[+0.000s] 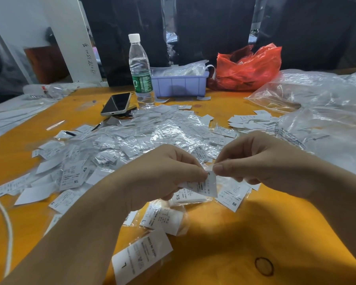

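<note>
Fingers [200, 171] of the left hand [164, 173] and right hand [253, 159] pinch the label's [206, 187] top edge, which hangs below them.

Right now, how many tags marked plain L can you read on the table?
2. The front tag lies nearest the camera; the second tag sits just beyond it. The pile may hide more.
</note>
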### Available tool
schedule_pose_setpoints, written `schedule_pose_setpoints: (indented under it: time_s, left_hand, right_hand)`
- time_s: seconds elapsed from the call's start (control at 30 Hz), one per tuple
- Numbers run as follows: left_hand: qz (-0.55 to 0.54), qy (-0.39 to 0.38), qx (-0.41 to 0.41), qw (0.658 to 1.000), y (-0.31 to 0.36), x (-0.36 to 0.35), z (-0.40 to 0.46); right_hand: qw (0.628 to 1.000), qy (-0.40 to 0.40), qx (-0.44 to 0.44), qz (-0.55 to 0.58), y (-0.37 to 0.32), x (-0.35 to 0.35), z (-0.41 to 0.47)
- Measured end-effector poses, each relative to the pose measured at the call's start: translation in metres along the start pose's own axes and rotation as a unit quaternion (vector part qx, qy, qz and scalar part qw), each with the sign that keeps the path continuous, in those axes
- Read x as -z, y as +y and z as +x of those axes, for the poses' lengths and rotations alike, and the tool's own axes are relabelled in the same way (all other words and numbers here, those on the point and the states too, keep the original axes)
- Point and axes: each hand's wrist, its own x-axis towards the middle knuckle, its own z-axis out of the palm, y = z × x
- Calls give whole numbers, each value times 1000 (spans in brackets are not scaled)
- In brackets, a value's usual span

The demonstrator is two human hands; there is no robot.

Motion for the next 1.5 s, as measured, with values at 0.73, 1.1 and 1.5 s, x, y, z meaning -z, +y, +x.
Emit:
schedule_pose_setpoints:
  time_s: [0.73,1.1,1.5]
  left_hand:
    - [-7,17,-18,1000,2,3,-5]
    - [1,29,-32,999,2,2,-4]
    - [-34,81,-65,994,1,4,-3]
  right_hand:
    - [999,-17,-3,42,-2,3,-1]
    - [999,-6,-5,45,-1,-2,0]
    - [997,-3,8,80,-1,9,-2]
